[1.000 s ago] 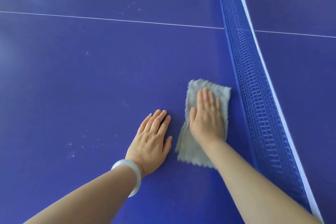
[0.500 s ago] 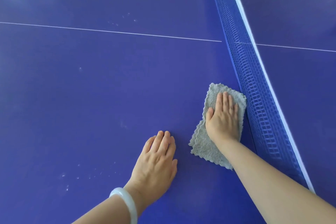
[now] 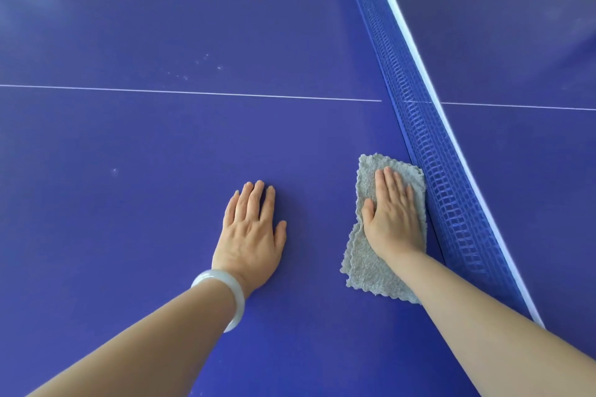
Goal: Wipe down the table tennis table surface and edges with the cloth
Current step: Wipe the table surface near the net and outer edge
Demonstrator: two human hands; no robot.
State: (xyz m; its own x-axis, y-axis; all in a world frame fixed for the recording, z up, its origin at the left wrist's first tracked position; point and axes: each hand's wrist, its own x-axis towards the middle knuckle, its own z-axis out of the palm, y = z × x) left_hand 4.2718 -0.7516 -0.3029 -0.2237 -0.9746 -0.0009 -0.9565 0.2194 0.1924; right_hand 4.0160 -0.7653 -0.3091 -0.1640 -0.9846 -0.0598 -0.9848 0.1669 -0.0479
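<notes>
The right hand lies flat on the grey cloth, fingers straight and held together, pressing it against the blue table tennis table. The cloth sits on the near half of the table, its right edge just beside the base of the blue net. The left hand rests palm-down on the bare surface to the left of the cloth, fingers extended and slightly spread. A pale bangle encircles the left wrist. A white centre line crosses the table beyond both hands.

Left hand, right hand flat
</notes>
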